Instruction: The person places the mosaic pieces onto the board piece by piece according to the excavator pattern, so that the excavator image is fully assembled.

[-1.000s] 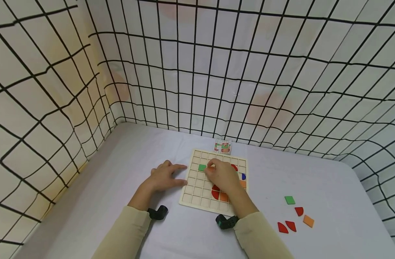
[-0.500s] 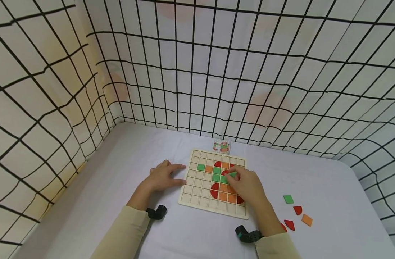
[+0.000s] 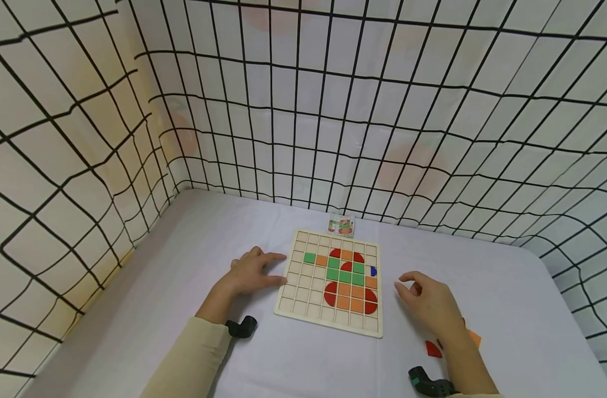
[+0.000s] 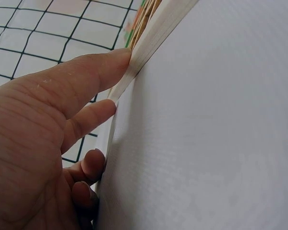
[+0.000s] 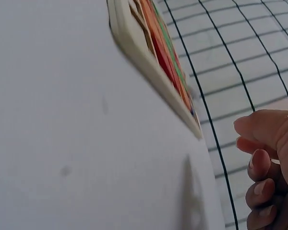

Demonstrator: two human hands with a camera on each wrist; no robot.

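A pale wooden grid board (image 3: 303, 298) lies on the white table, with green and orange squares, red rounded pieces and a small blue half-round piece (image 3: 373, 271) set in its cells. At its left edge my left hand (image 3: 254, 271) touches the rim with thumb and index fingertips, fingers fairly straight. In the left wrist view the thumb (image 4: 101, 69) presses against the board's side. My right hand (image 3: 428, 301) is off to the board's right, fingers loosely bent and nothing between them. Under its wrist lie loose pieces, partly hidden: a red quarter-round piece (image 3: 433, 349) and an orange square (image 3: 475, 338).
Behind the board leans a small pattern card (image 3: 340, 225) with coloured shapes. Cloth walls with a black grid (image 3: 333, 110) close in the table's back and sides. A black wrist camera (image 3: 425, 382) sits on the right wrist.
My right hand has moved from above the board's middle to its right side, over the loose pieces. An orange square now shows beside the left green one. My left hand has stayed put.
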